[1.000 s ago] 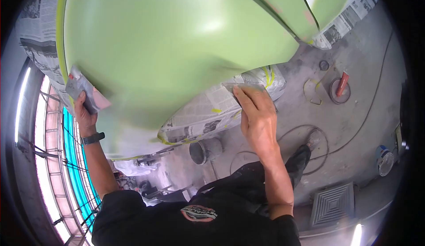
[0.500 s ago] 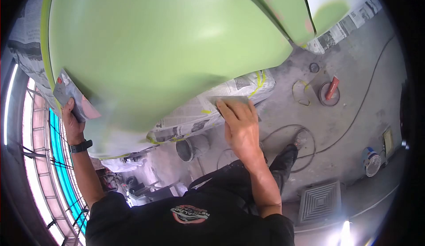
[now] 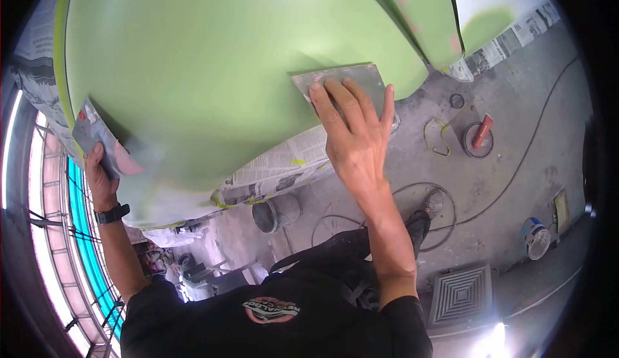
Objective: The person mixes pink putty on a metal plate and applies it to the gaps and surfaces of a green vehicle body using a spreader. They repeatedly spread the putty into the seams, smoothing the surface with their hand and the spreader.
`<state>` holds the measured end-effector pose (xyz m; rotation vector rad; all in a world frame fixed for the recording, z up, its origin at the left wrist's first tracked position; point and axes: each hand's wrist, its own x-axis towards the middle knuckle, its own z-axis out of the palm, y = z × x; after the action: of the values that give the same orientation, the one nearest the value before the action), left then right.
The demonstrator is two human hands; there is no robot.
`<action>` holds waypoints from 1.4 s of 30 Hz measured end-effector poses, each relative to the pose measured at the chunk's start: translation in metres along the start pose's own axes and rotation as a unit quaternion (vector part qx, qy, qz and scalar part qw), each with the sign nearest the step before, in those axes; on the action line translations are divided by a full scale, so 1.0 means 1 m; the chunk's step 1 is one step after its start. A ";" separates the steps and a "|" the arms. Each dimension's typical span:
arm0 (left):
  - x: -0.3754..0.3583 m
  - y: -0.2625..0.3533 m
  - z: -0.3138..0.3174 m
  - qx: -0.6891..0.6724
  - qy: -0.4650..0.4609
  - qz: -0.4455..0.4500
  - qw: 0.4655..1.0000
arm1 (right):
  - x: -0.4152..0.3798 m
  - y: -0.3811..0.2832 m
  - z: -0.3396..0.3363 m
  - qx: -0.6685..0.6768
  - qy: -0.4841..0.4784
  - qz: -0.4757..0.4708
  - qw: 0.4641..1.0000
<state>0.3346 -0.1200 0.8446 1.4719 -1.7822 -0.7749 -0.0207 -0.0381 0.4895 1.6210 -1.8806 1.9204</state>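
Observation:
A large curved car body panel (image 3: 193,61), pale green with a whitish lower edge, fills the upper part of the head view. My right hand (image 3: 353,123) is closed on a thin grey putty spreader (image 3: 369,76), its fingers spread across the blade, which lies over the panel near the lower right edge. At the left, my left hand (image 3: 102,181) grips a flat grey putty board (image 3: 97,129) by its lower end. Pink putty (image 3: 127,161) coats one side of this board. The board overlaps the panel's left border.
Newspaper masking (image 3: 277,164) with yellow-green tape runs below the panel. On the grey floor are a round tin (image 3: 471,142) with a red tube (image 3: 482,131), a bucket (image 3: 265,216), a hose (image 3: 509,187), a paint can (image 3: 537,242) and a square grille (image 3: 461,295).
My right hand has moved up with the spreader, from over the newspaper masking onto the green panel, its fingers now more spread. My left hand and the board have barely shifted.

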 end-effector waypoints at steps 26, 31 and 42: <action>0.009 0.008 -0.005 -0.016 -0.014 0.016 1.000 | -0.055 -0.004 0.004 0.070 0.037 0.064 0.995; 0.005 0.007 0.005 -0.018 -0.003 0.025 1.000 | -0.010 0.018 0.014 0.016 0.105 0.010 0.994; 0.004 0.007 0.002 -0.021 0.003 0.020 1.000 | 0.013 0.019 0.011 -0.025 0.076 0.015 0.997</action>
<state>0.3291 -0.1225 0.8496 1.4066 -1.7755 -0.7831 -0.0315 -0.0595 0.4810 1.3987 -1.8884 1.9296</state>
